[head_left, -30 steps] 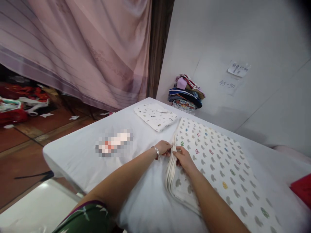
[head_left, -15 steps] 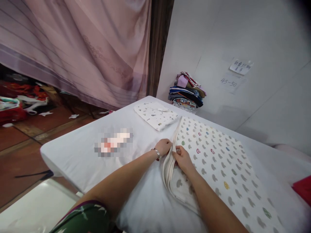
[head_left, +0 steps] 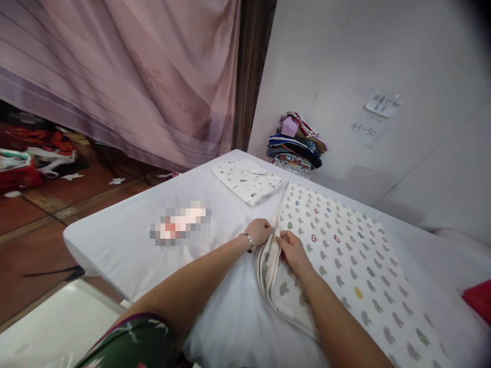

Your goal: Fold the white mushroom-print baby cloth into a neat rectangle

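Observation:
A white cloth (head_left: 337, 245) printed with grey and coloured mushroom-like shapes lies in folded layers across the right of the table. My left hand (head_left: 259, 232), with a silver bracelet at the wrist, is closed at the cloth's left edge, its fingertips partly hidden. Just to the right, my right hand (head_left: 292, 250) pinches the upper layer of that same edge between thumb and fingers. Below the hands the layers curl apart and show the printed underside. Farther back lies a smaller folded white cloth (head_left: 245, 180) with small dark prints, apart from both hands.
A white sheet covers the table (head_left: 115, 250). A blurred-out item (head_left: 180, 223) rests on its left part. Stacked folded clothes (head_left: 295, 143) stand by the wall. Something red (head_left: 477, 301) sits at the right edge, and a white seat (head_left: 49, 327) is at lower left.
My right hand has parted the top layer a little from the layers below, so more printed fabric shows between them. My left hand stays at the edge.

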Demonstrator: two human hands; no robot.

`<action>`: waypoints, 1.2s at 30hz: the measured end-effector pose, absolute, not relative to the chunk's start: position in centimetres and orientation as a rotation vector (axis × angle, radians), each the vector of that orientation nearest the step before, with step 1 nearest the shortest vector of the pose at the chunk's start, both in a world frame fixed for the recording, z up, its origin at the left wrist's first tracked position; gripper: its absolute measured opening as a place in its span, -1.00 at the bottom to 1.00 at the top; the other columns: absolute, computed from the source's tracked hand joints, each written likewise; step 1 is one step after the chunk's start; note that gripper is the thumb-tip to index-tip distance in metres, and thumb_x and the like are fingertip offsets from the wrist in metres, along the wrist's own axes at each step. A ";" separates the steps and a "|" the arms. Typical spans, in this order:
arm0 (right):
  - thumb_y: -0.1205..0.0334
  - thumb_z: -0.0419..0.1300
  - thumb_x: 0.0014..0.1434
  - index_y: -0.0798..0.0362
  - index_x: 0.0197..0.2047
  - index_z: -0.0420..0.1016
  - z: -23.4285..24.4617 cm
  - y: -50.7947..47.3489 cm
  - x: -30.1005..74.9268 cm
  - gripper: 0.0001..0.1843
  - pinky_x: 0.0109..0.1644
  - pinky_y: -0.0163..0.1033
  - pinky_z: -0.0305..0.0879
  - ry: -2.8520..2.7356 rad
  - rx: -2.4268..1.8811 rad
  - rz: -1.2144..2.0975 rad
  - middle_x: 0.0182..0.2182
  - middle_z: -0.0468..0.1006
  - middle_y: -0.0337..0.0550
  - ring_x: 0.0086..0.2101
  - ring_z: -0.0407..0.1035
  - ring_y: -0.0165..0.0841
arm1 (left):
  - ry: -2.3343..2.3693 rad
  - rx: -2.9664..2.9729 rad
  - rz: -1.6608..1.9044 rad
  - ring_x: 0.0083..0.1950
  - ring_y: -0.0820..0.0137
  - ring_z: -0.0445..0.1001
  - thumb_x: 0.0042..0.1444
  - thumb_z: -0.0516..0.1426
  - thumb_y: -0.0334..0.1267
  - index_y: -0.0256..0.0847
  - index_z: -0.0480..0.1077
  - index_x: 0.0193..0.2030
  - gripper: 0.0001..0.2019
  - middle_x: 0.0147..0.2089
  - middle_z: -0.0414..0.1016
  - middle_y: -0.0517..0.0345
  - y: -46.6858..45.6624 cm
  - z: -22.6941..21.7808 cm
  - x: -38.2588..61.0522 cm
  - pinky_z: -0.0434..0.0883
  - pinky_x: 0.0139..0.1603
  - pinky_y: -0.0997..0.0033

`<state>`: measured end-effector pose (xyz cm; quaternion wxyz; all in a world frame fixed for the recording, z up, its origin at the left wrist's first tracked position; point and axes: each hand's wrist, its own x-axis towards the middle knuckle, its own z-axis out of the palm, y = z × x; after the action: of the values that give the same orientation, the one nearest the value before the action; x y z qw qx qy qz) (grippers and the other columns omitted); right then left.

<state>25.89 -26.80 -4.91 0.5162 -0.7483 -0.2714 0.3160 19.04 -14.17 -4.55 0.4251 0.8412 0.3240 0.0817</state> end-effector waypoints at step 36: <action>0.20 0.07 -0.02 -0.02 -0.53 0.20 -4.3 -25.9 25.0 -0.88 -0.54 -0.33 0.02 -0.975 -2.065 0.374 -0.73 0.25 -0.38 -0.65 0.16 -0.43 | 0.848 2.036 0.243 -0.37 0.43 0.42 -0.05 0.08 -0.21 -0.23 0.46 -0.41 -0.82 -0.40 0.51 0.15 -14.5 -4.5 19.2 0.29 -0.39 0.53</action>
<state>25.05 -25.93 -4.31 0.4020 -0.8171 -0.3859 0.1480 19.21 -14.53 -4.52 0.4452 0.8217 0.3421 0.0979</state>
